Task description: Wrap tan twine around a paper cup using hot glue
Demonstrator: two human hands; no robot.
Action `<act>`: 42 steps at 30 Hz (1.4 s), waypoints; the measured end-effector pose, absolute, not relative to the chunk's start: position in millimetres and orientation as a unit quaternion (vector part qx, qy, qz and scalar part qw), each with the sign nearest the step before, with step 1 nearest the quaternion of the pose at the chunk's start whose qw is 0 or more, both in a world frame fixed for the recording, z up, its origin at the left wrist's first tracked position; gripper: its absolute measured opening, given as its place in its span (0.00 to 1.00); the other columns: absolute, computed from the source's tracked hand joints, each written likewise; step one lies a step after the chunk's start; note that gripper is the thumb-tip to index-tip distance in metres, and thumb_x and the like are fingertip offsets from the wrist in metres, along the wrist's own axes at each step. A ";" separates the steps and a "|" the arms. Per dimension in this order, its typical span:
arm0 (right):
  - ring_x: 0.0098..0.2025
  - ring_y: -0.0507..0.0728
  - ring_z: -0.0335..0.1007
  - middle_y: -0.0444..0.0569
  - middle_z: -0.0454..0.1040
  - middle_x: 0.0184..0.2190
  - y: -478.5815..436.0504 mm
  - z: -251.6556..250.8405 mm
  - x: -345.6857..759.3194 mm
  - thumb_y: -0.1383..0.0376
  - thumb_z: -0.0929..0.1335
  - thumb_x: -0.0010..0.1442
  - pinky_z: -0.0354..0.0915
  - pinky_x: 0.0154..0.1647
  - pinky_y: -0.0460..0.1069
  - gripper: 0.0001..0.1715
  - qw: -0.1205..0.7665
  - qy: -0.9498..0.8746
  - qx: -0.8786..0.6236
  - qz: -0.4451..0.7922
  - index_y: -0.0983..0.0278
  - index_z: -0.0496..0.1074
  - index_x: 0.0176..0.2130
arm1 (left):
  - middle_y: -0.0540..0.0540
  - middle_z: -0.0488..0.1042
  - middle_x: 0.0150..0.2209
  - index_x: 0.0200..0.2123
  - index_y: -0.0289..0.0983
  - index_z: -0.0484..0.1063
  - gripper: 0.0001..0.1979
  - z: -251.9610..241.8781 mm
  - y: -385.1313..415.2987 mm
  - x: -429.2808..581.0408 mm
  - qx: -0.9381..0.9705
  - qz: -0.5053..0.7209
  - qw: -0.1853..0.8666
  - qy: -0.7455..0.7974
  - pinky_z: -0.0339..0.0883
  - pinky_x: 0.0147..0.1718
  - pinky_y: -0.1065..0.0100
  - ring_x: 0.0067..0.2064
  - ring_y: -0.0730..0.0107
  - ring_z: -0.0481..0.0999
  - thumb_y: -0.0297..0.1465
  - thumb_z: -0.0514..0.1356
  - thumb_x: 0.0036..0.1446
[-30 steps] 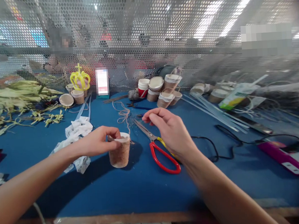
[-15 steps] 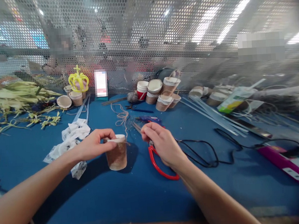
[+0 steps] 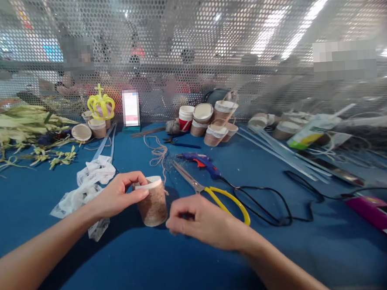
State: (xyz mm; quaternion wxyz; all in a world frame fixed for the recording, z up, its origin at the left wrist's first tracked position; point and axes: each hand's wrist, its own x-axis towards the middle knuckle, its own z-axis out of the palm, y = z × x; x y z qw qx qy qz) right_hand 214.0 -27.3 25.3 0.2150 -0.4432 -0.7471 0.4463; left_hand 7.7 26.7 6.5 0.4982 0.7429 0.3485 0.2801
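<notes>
A cup point(image 3: 153, 206) stands on the table point(image 3: 149, 274), with the left hand point(image 3: 121, 194) on its rim. The right hand point(image 3: 198, 219) is just to the right of the cup. Scissors point(image 3: 199, 187) lie partly behind the right hand, and a glue gun point(image 3: 208, 165) lies behind the scissors. String point(image 3: 159, 151) lies behind the cup. A bunched cloth point(image 3: 95, 170) is to the left of the cup. At the back, from left to right, are husks point(image 3: 21, 120), small cups point(image 3: 97, 128) by a crown point(image 3: 101, 107), a phone point(image 3: 130, 107) and piled cups point(image 3: 215, 134). Long sticks point(image 3: 288, 151) lie on the right.
</notes>
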 end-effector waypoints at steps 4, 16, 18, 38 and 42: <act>0.23 0.46 0.60 0.41 0.69 0.25 -31.4 28.0 211.7 0.76 0.62 0.50 0.57 0.24 0.41 0.10 0.174 -0.751 -0.437 0.463 0.65 0.70 0.29 | 0.52 0.63 0.25 0.26 0.34 0.63 0.09 8.8 26.5 7.2 0.748 0.273 0.486 0.360 0.57 0.28 0.72 0.28 0.74 0.62 0.35 0.54 0.52; 0.18 0.47 0.58 0.39 0.65 0.16 7.9 31.9 252.6 0.64 0.61 0.56 0.57 0.19 0.43 0.08 0.440 -0.587 -0.579 0.356 0.65 0.64 0.27 | 0.51 0.67 0.27 0.25 0.35 0.63 0.08 34.2 20.4 8.0 0.798 0.180 0.431 0.380 0.60 0.31 0.71 0.30 0.72 0.66 0.34 0.53 0.51; 0.16 0.47 0.56 0.38 0.63 0.15 8.2 31.5 250.4 0.65 0.60 0.56 0.55 0.19 0.43 0.10 0.445 -0.586 -0.578 0.354 0.64 0.62 0.24 | 0.51 0.66 0.26 0.25 0.35 0.63 0.08 35.5 19.7 8.5 0.803 0.174 0.426 0.378 0.60 0.30 0.72 0.29 0.72 0.66 0.34 0.53 0.51; 0.40 0.63 0.69 0.57 0.73 0.34 46.7 31.0 286.0 0.62 0.65 0.57 0.63 0.40 0.54 0.11 0.131 -0.621 -0.764 0.112 0.69 0.71 0.33 | 0.53 0.63 0.24 0.24 0.35 0.63 0.07 42.9 17.2 7.7 0.843 0.151 0.375 0.354 0.57 0.27 0.74 0.26 0.75 0.61 0.31 0.52 0.51; 0.43 0.56 0.68 0.50 0.68 0.46 64.4 8.6 293.4 0.63 0.64 0.60 0.66 0.41 0.55 0.15 0.111 -0.598 -0.776 0.169 0.64 0.66 0.47 | 0.54 0.63 0.23 0.23 0.35 0.62 0.06 45.4 15.2 6.6 0.858 0.133 0.361 0.341 0.56 0.27 0.75 0.25 0.77 0.61 0.29 0.52 0.50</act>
